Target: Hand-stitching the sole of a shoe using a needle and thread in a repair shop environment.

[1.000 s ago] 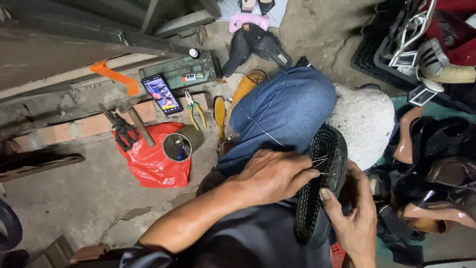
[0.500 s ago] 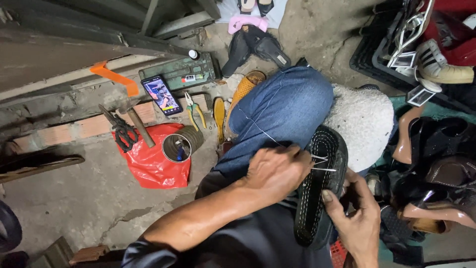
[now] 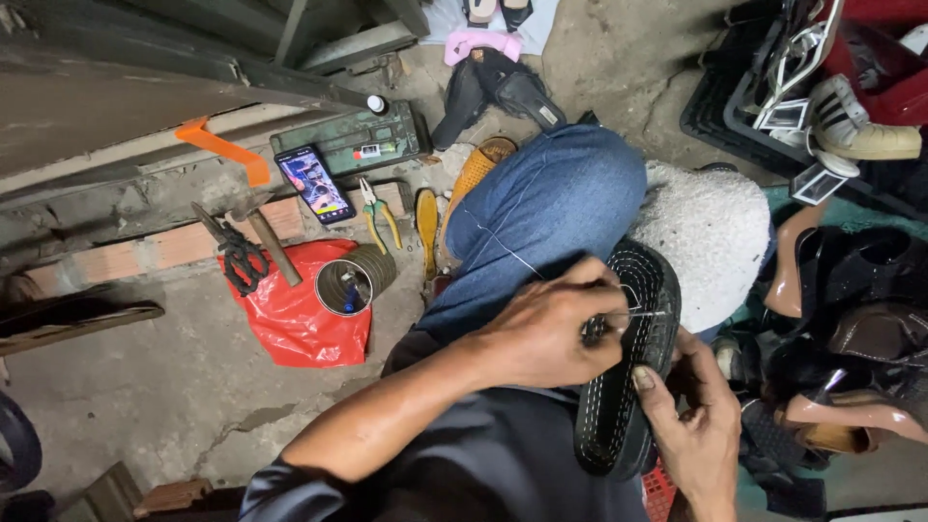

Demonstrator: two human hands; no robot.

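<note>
Left hand (image 3: 546, 333): fingers pinched shut around a thin metal awl or needle (image 3: 628, 314), its tip lying across the upper part of the black shoe sole (image 3: 628, 367). Pale thread (image 3: 503, 246) runs taut from this hand up over the blue denim knee (image 3: 546, 208).

Right hand (image 3: 691, 420): curled closed on the sole's right edge, thumb pressed on the ribbed face, fingers wrapped behind.

Black shoe sole: long oval, rubbery, held on edge against the lap just right of the knee; a row of pale stitches follows its rim. Little free room here, as both hands crowd its upper and right edges.

Head view, all places given from the sole:
- Immediately right and above: white, nubbly, rounded cushion (image 3: 710, 227), touching the knee.
- Far right: heap of dark and tan shoes (image 3: 851, 329), tightly packed; above it a black crate (image 3: 725, 116) holding a white sneaker (image 3: 855, 121).
- Left, across bare cracked concrete: red plastic bag (image 3: 295, 309), crumpled and glossy, with a coil of wound cord (image 3: 353, 280) on its right edge and a hammer (image 3: 266, 237) beside black scissors (image 3: 237, 256) at its top.
- Upper left: smartphone (image 3: 314, 184) with lit screen, yellow-handled pliers (image 3: 379, 208), green metal box (image 3: 353, 145), orange strip (image 3: 227, 150) on a brick ledge.
- Straight up: black sandals (image 3: 498, 87), a pink one (image 3: 478, 43) beyond.
</note>
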